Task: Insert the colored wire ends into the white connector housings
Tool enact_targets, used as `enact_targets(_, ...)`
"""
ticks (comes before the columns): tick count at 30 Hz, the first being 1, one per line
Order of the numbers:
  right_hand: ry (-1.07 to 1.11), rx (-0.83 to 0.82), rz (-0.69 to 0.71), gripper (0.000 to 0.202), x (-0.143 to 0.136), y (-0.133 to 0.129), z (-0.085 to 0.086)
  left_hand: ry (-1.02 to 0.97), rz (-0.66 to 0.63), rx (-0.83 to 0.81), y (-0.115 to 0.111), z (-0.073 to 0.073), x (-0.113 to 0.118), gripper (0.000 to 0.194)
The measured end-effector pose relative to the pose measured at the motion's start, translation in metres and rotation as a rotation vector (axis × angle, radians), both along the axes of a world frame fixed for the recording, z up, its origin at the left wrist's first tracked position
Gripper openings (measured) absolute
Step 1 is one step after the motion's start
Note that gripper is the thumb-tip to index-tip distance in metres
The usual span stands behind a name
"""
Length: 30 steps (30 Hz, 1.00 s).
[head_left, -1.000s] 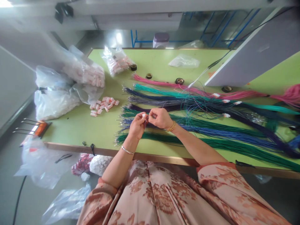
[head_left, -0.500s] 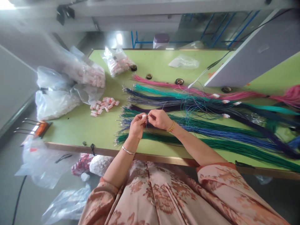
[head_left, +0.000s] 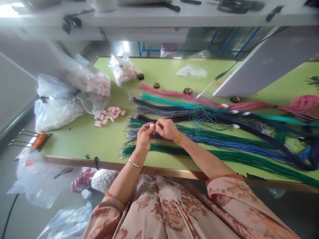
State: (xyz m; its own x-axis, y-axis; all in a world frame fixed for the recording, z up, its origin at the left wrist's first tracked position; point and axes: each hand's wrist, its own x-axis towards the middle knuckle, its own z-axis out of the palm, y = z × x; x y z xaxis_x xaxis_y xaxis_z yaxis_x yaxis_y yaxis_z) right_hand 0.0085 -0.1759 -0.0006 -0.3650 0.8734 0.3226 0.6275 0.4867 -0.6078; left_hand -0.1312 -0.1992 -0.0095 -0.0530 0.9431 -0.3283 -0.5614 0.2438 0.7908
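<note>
White connector [head_left: 152, 125] sits pinched in the left hand [head_left: 144, 136]; just right of it, the right hand [head_left: 167, 129] pinches a thin wire [head_left: 155, 132].

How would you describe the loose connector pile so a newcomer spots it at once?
On the light-green table, look left of the long, multicoloured wire bundles. There, in front of the clear plastic bags, sits a small heap of pink-and-white block-shaped connectors. Similar pieces nearby are bagged; this heap lies bare on the tabletop.
</note>
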Motion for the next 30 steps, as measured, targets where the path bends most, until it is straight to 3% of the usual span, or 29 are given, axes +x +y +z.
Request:
enact_targets(7,0.0,-0.018,-0.042,0.016,-0.006,0.001,-0.003,0.082,0.032,0.023,-0.004,-0.002,0.001,0.027)
enact_targets(12,0.083,-0.136,0.06,0.018,0.004,0.006,0.008,0.054,0.02,0.005,-0.006,-0.001,0.0,0.028)
enact_targets(15,0.172,-0.127,0.08,0.022,0.016,0.036,0.025,-0.012,0.015,-0.016,-0.003,0.002,-0.001,0.028)
enact_targets(18,0.089,-0.056,-0.06,0.021,0.017,0.086,0.034,-0.039,-0.022,-0.023,0.0,0.001,-0.002,0.028)
enact_targets(23,-0.26,-0.114,-0.231,0.018,-0.014,0.16,0.018,-0.041,-0.044,-0.029,0.0,-0.003,-0.003,0.03)
enact_targets(27,-0.392,-0.22,-0.271,0.019,-0.037,0.184,0.006,-0.017,-0.042,-0.031,-0.002,-0.003,-0.003,0.03)
enact_targets(30,-0.417,-0.25,-0.248,0.02,-0.038,0.192,0.002,-0.005,-0.051,-0.031,-0.003,-0.003,-0.004,0.031)
